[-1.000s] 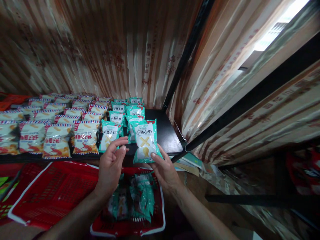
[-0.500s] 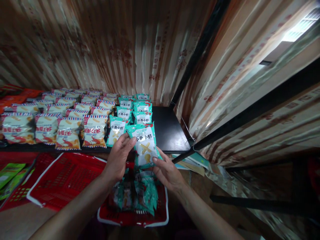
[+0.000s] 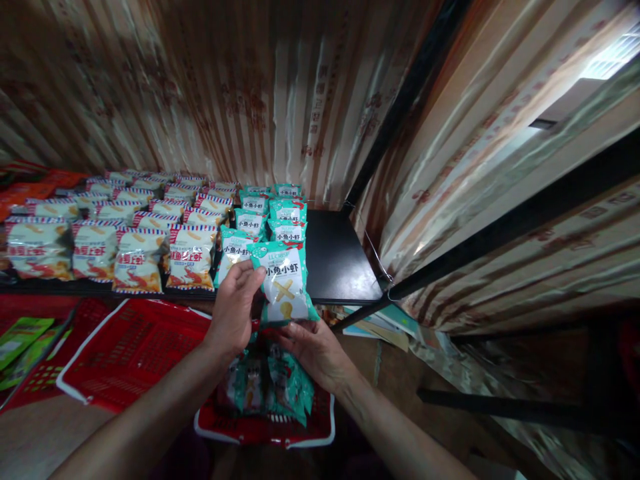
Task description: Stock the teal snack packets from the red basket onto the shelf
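Observation:
Between my hands a teal and white snack bag (image 3: 286, 283) is held upright at the front edge of the black shelf (image 3: 340, 267). My left hand (image 3: 234, 303) pinches its left side, thumb on the front. Under its bottom edge, my right hand (image 3: 313, 350) is closed on the bag, some fingers hidden. Behind it stand two rows of matching teal bags (image 3: 289, 230). Below my hands, a red basket (image 3: 265, 437) holds several more teal bags (image 3: 287, 390).
Rows of white and orange snack bags (image 3: 193, 257) fill the shelf's left part. Another red basket (image 3: 135, 347) lies lower left, beside green packets (image 3: 25, 340). A black post (image 3: 385, 133) and a slanting black bar (image 3: 475, 233) frame the right side. Striped curtains (image 3: 200, 87) hang behind.
My right hand has shifted from the bag's lower right side down and left to its bottom edge. The bag has moved slightly left. My left hand keeps its hold.

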`<action>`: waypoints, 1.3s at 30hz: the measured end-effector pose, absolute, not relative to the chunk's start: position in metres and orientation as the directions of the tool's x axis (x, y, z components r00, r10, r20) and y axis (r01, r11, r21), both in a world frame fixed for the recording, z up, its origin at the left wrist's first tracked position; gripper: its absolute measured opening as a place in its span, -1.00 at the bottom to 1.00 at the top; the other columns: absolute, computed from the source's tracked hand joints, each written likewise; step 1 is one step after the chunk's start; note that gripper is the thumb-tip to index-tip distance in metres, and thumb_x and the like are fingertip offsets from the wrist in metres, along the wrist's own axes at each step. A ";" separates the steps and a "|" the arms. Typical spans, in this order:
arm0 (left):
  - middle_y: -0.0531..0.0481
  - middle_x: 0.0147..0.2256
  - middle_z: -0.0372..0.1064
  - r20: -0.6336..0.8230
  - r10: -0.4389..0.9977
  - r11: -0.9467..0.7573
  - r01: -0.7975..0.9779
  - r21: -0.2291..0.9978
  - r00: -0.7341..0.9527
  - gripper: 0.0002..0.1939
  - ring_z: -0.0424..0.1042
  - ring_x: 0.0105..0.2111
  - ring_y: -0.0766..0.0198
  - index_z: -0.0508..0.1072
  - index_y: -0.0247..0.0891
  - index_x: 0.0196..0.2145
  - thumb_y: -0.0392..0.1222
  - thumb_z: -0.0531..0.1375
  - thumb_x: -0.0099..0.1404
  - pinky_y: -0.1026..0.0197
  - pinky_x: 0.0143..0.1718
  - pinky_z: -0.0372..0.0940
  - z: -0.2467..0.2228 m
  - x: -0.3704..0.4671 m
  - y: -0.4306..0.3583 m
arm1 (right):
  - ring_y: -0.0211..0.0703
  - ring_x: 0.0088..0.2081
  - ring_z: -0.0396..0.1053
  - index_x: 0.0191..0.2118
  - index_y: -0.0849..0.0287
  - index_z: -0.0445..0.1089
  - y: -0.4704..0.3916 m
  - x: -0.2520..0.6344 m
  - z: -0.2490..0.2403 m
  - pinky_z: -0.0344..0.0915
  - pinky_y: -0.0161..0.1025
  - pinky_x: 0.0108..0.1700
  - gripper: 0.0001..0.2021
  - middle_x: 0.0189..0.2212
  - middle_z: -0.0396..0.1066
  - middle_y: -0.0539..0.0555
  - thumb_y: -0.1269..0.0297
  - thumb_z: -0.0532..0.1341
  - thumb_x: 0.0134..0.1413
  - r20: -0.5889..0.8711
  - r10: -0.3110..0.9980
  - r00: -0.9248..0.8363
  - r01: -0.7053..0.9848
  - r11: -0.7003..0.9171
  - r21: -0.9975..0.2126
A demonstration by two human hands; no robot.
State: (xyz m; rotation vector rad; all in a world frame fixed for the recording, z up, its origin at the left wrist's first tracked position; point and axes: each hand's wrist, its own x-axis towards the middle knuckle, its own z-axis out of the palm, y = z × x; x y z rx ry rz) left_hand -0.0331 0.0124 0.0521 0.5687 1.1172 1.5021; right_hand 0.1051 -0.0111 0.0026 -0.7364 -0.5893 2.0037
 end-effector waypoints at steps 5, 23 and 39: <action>0.13 -0.44 0.36 -0.202 0.941 0.056 -0.467 0.882 -0.270 -0.67 0.40 -0.37 0.30 0.31 -0.20 -0.30 -0.08 0.32 0.01 0.24 -0.27 0.27 0.053 -0.032 0.011 | -0.22 -0.35 0.46 -0.33 0.18 0.47 -0.013 0.099 0.002 0.39 -0.28 -0.27 -0.72 -0.35 0.53 0.02 0.36 0.45 -0.28 -0.289 0.878 -0.382 -0.557 -0.468 -0.686; 0.17 -0.50 0.32 -0.219 0.922 0.043 -0.480 0.876 -0.318 -0.69 0.31 -0.47 0.38 0.31 -0.22 -0.42 -0.09 0.35 -0.03 0.30 -0.36 0.21 0.048 -0.037 0.016 | -0.20 -0.37 0.46 -0.26 0.17 0.47 -0.020 0.098 0.005 0.43 -0.25 -0.33 -0.71 -0.33 0.54 0.01 0.33 0.43 -0.21 -0.262 0.877 -0.403 -0.508 -0.453 -0.733; 0.16 -0.46 0.37 -0.242 0.937 0.092 -0.493 0.865 -0.250 -0.74 0.37 -0.45 0.36 0.37 -0.21 -0.39 -0.03 0.30 0.06 0.33 -0.42 0.26 0.043 -0.034 0.014 | -0.21 -0.41 0.47 -0.30 0.21 0.48 -0.025 0.097 0.013 0.42 -0.26 -0.32 -0.71 -0.41 0.54 0.02 0.31 0.44 -0.26 -0.279 0.902 -0.331 -0.510 -0.419 -0.751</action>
